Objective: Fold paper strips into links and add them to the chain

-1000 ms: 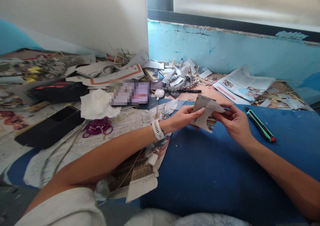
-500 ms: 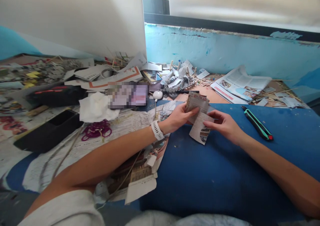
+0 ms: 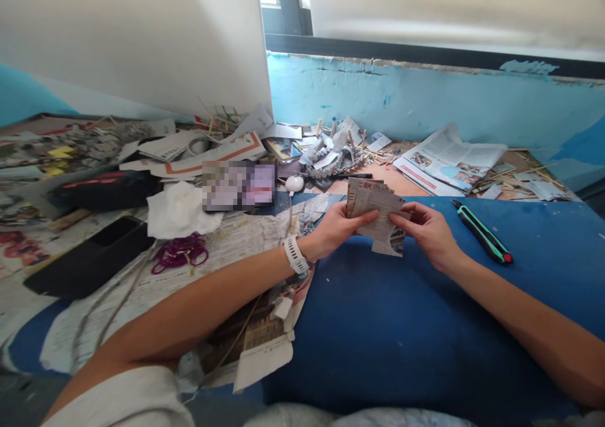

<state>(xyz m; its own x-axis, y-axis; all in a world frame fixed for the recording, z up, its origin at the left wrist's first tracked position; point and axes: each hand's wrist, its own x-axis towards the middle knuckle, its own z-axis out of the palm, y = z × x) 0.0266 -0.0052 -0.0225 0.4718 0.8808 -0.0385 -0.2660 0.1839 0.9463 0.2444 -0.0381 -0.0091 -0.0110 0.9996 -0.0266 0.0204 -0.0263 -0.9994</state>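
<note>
While the left hand (image 3: pixel 334 227) clamps the newspaper cuttings (image 3: pixel 378 205) between thumb and fingers, the right hand (image 3: pixel 429 233) pinches their right edge; above the blue tabletop (image 3: pixel 378 326), their long axis slants from far left to near right, notched end nearest the wearer.

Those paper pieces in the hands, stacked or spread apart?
Stacked, unevenly: the paper pieces overlap between left hand and right hand, edges jutting out.

One camera, worn on the person's head, looks forward and down over the worktop (image 3: pixel 378 332). It sits near: the left sleeve (image 3: pixel 127 398) crowds the lower left corner, and the left hand (image 3: pixel 333 228) and right hand (image 3: pixel 432 234) appear just right of centre. The blue wall (image 3: pixel 425 108) backs the upper right.
</note>
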